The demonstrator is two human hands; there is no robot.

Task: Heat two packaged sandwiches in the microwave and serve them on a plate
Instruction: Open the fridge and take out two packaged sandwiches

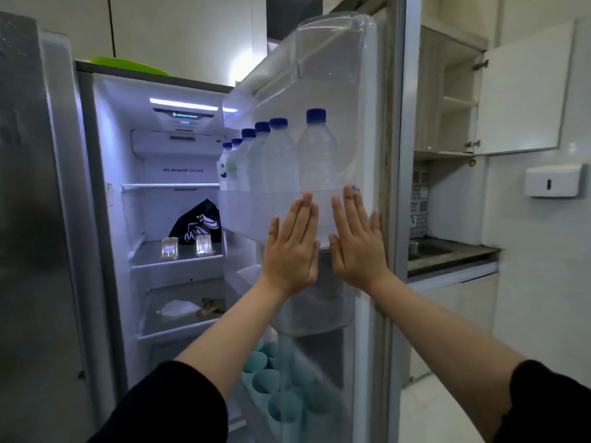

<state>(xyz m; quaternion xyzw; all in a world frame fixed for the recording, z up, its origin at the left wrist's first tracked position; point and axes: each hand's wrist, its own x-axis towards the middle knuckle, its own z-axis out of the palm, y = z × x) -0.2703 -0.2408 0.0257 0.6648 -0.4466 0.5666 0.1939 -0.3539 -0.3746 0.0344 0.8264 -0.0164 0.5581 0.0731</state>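
Observation:
The fridge door (367, 129) stands open. My left hand (292, 247) and my right hand (358, 243) are held up side by side, palms forward, fingers straight, in front of the door's bottle shelf (256, 215); neither holds anything. Whether they touch the shelf I cannot tell. Inside the fridge, two small clear packages (169, 247) (204, 244) stand on a middle shelf in front of a black bag (200, 223). Whether they are the sandwiches is too small to tell.
Several blue-capped water bottles (316, 151) fill the door shelf; pale blue cups (265, 378) sit in a lower door bin. A green plate (128, 65) lies on the fridge top. At right are a counter with a sink (428, 249), an open cupboard (524, 87) and a wall dispenser (555, 180).

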